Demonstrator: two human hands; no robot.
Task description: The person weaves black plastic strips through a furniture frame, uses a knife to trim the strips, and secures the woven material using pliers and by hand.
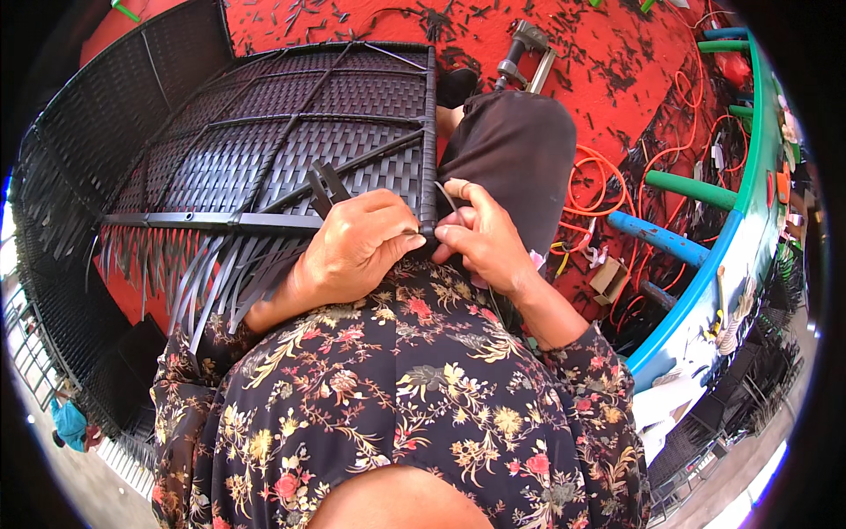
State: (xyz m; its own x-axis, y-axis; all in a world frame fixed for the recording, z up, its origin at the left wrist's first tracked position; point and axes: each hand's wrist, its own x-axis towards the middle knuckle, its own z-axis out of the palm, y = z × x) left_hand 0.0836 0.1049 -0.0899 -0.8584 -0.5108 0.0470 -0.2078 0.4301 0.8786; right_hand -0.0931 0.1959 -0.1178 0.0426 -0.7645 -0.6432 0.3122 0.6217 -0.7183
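across the floor, a red covering (608, 115) littered with dark scraps fills the upper right of the frame. the black woven panel (366, 145), the piece being worked, spans the upper left and centre, its wrapped edge (430, 132) against a dark-trousered leg (520, 145). a fringe of loose strips (207, 273) hangs at centre left below a pale metal rail (211, 220).

from where i stand, the left hand (361, 242) has its fingertips bunched together at the panel's corner, centre of the frame; whether anything is pinched there, i can't tell. just beside it, the right hand (489, 242) has thumb and fingers closed on a thin strip (448, 199).

to do this well, i'd steady the corner with the left, keep the strip flat and untwisted, and draw it snug with even tension, so the edge doesn't bunch.

the strip's far end is hidden by the fingers, the panel's far left side bends into the dark rim, and i can't make out the black pieces (328, 187) beside the left hand.
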